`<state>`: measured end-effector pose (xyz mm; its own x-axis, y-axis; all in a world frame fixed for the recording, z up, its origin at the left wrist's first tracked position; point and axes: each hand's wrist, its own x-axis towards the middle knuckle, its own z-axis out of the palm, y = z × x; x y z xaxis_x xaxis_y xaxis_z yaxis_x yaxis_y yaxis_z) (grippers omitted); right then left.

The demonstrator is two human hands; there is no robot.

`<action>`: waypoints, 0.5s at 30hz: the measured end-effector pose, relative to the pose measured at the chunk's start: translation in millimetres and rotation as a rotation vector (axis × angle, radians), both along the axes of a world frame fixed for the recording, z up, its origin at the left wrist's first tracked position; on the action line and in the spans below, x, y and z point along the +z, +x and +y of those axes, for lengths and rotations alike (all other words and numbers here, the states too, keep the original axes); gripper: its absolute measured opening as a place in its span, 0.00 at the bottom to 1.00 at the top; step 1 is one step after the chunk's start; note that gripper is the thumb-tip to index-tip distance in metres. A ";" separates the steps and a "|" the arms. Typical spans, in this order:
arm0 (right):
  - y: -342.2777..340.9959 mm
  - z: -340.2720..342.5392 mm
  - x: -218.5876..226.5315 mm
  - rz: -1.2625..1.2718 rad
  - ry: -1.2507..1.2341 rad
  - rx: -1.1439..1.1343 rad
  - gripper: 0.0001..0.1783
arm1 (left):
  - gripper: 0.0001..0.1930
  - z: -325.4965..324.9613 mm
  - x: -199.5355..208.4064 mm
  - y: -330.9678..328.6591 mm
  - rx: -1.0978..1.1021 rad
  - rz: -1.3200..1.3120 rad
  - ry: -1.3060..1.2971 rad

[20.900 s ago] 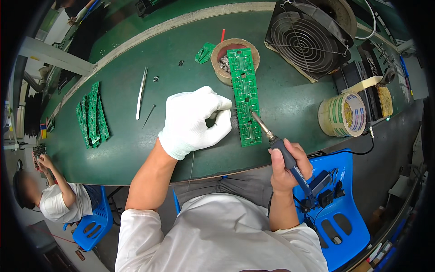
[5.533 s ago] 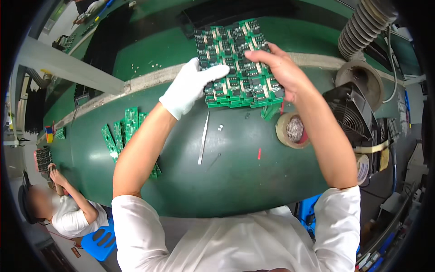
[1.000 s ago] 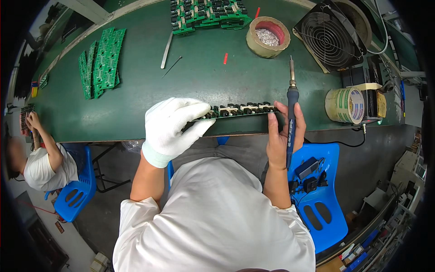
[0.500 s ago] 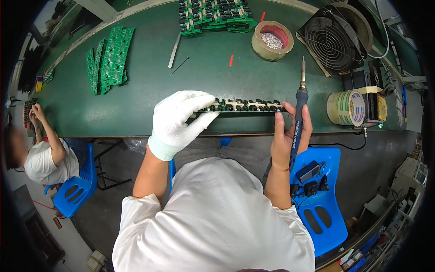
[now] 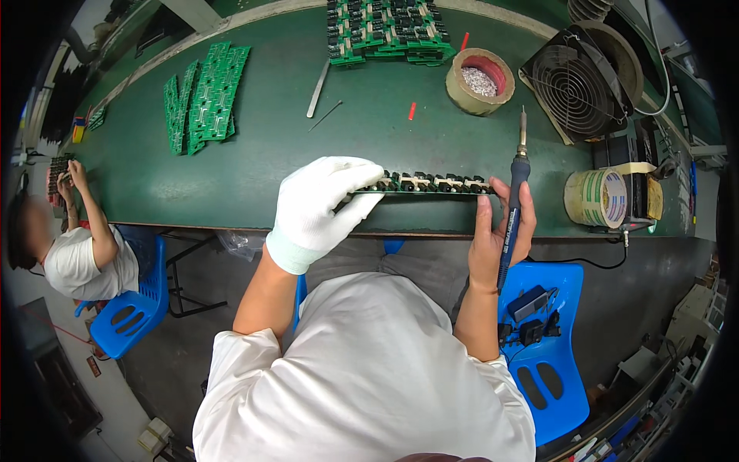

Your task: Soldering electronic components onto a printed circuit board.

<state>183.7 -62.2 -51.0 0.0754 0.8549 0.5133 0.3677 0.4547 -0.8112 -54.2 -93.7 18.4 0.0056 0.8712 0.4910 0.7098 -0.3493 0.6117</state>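
Note:
A green circuit board [image 5: 431, 185] with rows of black and pale parts is held edge-on above the near edge of the workbench. My left hand [image 5: 319, 204], in a white glove, is closed on the board's left end, thumb below and fingers above. Bare, my right hand [image 5: 500, 231] pinches the right end between thumb and fingertip. That same hand also carries a soldering iron [image 5: 514, 208] with a dark blue handle, its metal tip pointing away from me. The board's underside is hidden.
On the green workbench [image 5: 269, 100] lie bare circuit boards [image 5: 217, 96], a stack of populated boards [image 5: 385, 31], tweezers [image 5: 318, 88] and a tape roll [image 5: 481, 82] holding metal scraps. At right stand a fan [image 5: 577, 85] and another tape roll [image 5: 596, 199]. A co-worker [image 5: 92, 254] sits at left.
The whole view has shifted, so the bench and its things appear farther right. Both hands keep hold of the board, and the iron stays in my right hand.

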 end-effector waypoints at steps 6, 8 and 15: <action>-3.4 2.2 -0.9 0.012 -0.002 0.006 0.32 | 0.14 -1.0 3.1 -0.9 -0.006 0.014 0.008; -4.6 2.8 -0.4 0.006 0.002 0.004 0.32 | 0.14 -1.1 3.5 -1.4 -0.009 0.014 0.018; -5.2 -2.3 9.5 -0.032 0.049 -0.033 0.33 | 0.13 2.0 -1.7 -3.4 0.007 -0.025 0.004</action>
